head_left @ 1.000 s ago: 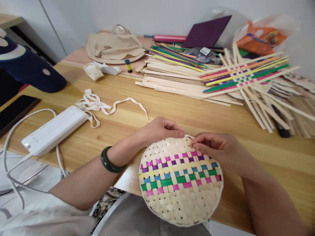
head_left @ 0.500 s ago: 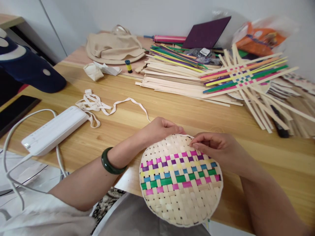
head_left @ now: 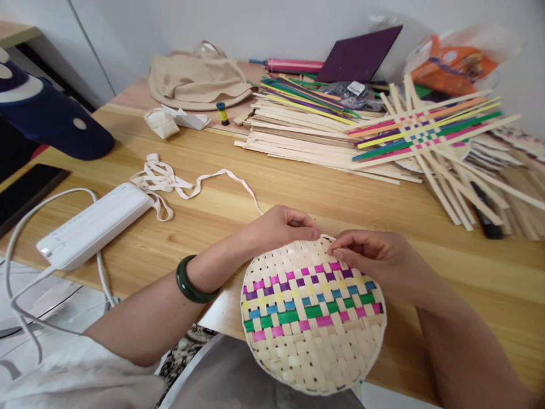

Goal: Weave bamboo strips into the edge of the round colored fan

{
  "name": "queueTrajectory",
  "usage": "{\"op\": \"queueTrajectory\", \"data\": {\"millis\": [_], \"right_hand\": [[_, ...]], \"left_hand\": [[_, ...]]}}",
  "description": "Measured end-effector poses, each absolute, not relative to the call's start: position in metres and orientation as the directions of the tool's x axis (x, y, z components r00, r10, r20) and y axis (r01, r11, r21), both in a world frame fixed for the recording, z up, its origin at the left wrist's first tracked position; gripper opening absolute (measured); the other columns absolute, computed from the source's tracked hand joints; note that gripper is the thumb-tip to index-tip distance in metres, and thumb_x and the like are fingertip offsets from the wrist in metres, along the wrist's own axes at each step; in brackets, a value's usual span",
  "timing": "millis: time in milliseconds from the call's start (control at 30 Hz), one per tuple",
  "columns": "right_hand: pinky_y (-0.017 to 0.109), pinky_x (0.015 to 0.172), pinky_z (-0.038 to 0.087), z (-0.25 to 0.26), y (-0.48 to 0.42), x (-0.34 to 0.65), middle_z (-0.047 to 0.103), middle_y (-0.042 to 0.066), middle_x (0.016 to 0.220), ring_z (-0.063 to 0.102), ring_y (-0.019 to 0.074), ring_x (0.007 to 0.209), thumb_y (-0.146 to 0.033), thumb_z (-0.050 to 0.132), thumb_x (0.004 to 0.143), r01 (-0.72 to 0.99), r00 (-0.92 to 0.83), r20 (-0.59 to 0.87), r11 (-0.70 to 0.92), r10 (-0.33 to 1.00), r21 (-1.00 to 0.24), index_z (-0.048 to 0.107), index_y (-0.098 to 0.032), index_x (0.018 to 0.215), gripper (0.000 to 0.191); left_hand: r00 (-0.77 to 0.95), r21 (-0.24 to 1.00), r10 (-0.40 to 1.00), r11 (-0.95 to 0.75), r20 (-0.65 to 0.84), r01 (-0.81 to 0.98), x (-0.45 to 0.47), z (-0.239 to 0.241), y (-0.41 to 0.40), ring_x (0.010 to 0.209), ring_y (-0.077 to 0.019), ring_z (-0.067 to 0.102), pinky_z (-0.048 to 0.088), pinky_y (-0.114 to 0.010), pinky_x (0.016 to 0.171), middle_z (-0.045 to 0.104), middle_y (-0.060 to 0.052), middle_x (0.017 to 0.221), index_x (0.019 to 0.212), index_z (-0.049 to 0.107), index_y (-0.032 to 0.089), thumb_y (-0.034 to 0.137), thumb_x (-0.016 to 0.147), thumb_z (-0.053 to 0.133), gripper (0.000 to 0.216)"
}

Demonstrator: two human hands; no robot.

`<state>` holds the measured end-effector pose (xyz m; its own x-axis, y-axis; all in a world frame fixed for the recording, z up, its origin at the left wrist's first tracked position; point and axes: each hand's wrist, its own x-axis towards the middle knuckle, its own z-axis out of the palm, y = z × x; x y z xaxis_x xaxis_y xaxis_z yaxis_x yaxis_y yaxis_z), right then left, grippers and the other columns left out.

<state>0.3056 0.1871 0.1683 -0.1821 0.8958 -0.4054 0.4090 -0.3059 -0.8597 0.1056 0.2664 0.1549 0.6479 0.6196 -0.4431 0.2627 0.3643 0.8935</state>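
A round woven bamboo disc point(head_left: 313, 341), pale with pink, purple, yellow, blue and green strips, tilts towards me at the table's front edge. White tape binds its rim. My left hand point(head_left: 287, 227), with a dark green bangle point(head_left: 191, 281) on the wrist, pinches the top of that rim between thumb and fingers. On the upper right part, my right hand point(head_left: 370, 255) has thumb and forefinger pressed together against the disc; anything small between them is hidden. A length of white cloth tape point(head_left: 232, 173) trails over the table to behind my left hand.
White power strip point(head_left: 96, 224), cables and phone point(head_left: 29, 190) lie left, near a dark blue bottle-like object point(head_left: 63, 119). Behind are a beige hat point(head_left: 196, 79), thread spool point(head_left: 222, 113), bamboo strips point(head_left: 293, 139), a partly woven piece point(head_left: 419, 136) and an orange bag point(head_left: 451, 68).
My left thumb has shifted slightly down along the disc's top rim, and that hand sits a little lower. My right hand holds nearly the same pinch.
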Motion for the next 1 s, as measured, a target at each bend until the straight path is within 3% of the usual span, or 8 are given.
{"op": "queueTrajectory", "data": {"millis": [500,633,733,800,1000], "right_hand": [[0.023,0.055,0.047,0.171,0.187,0.302,0.066,0.002,0.078,0.058,0.0131,0.067,-0.047,0.063,0.079,0.402,-0.171,-0.400,-0.307,0.900,-0.863,0.069,-0.021,0.084,0.026],[0.026,0.067,0.052,0.170,0.193,0.307,0.068,0.004,0.093,0.062,0.0156,0.079,-0.043,0.068,0.076,0.320,0.014,-0.210,-0.204,0.978,-0.925,0.069,-0.022,0.082,0.022],[0.027,0.064,0.052,0.167,0.197,0.313,0.066,0.003,0.080,0.060,0.0135,0.068,-0.041,0.068,0.077,0.271,0.153,-0.140,-0.178,0.978,-0.946,0.069,-0.022,0.083,0.020],[0.026,0.060,0.051,0.166,0.199,0.315,0.064,0.001,0.072,0.058,0.0126,0.064,-0.042,0.067,0.077,0.284,0.120,-0.186,-0.213,0.975,-0.935,0.070,-0.022,0.086,0.022],[0.024,0.060,0.051,0.169,0.195,0.315,0.071,0.002,0.087,0.063,0.0141,0.071,-0.048,0.066,0.077,0.289,-0.137,-0.444,-0.393,0.885,-0.873,0.073,-0.027,0.091,0.026]], "left_hand": [[0.626,0.879,0.619,0.368,-0.475,0.303,0.104,0.154,0.266,0.053,-0.0060,0.050,0.038,-0.017,0.048,0.062,0.001,0.065,0.075,0.068,0.015,0.031,0.070,0.068,0.017],[0.603,0.873,0.633,0.396,-0.484,0.285,0.104,0.157,0.266,0.053,-0.0067,0.052,0.039,-0.018,0.049,0.064,0.001,0.066,0.074,0.069,0.015,0.033,0.069,0.070,0.019],[0.610,0.871,0.627,0.415,-0.484,0.263,0.104,0.159,0.265,0.052,-0.0066,0.051,0.038,-0.018,0.048,0.063,0.001,0.064,0.073,0.070,0.015,0.034,0.067,0.072,0.020],[0.618,0.869,0.620,0.423,-0.484,0.256,0.105,0.160,0.264,0.051,-0.0064,0.050,0.038,-0.018,0.047,0.063,0.001,0.063,0.073,0.070,0.015,0.034,0.067,0.073,0.020],[0.640,0.874,0.605,0.411,-0.474,0.260,0.104,0.161,0.262,0.054,-0.0065,0.053,0.040,-0.018,0.050,0.064,0.001,0.066,0.075,0.070,0.015,0.032,0.069,0.072,0.018]]}}
